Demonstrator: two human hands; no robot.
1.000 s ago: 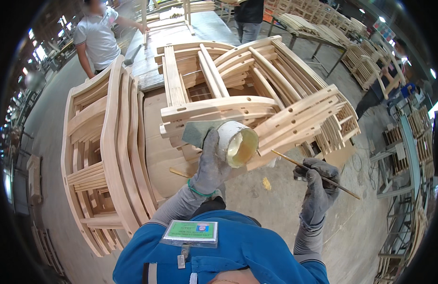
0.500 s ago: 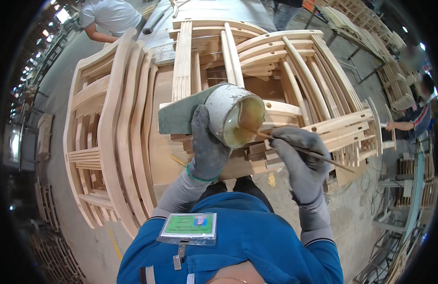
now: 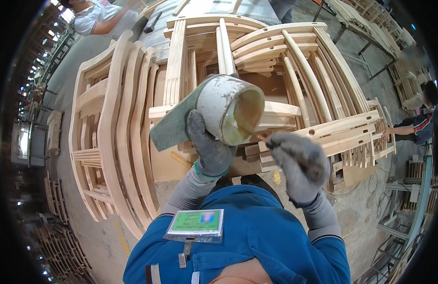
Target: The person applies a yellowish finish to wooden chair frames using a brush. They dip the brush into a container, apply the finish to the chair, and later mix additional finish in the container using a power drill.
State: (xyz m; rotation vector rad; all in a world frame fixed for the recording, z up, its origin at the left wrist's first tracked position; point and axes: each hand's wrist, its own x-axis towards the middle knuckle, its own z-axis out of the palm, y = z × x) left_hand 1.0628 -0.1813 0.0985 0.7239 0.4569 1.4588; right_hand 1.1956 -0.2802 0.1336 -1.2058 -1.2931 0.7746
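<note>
My left hand (image 3: 210, 150), in a grey glove, is closed around the underside of a worn white pot (image 3: 213, 106). The pot is tilted, its mouth facing right, and pale yellow, glue-like stuff (image 3: 248, 112) lines its inside. A flat grey-green piece (image 3: 174, 124) juts out left of the pot; whether it is fixed to it I cannot tell. Close to the pot's lower rim is my right hand (image 3: 302, 163), also gloved, its fingers closed on a thin stick (image 3: 261, 137). Only a short bit of the stick shows; motion blurs these fingers.
Stacked wooden chair frames (image 3: 299, 75) lie ahead on a brown board, and more curved frames (image 3: 112, 118) stand at left. A wooden handle (image 3: 181, 159) pokes out below my left hand. Co-workers are at the far left (image 3: 103, 21) and right (image 3: 420, 125).
The flat piece's outer end has swung lower and the pot has tilted. My right hand has turned, and the stick's long rear end has gone from sight. The far-left co-worker has raised an arm.
</note>
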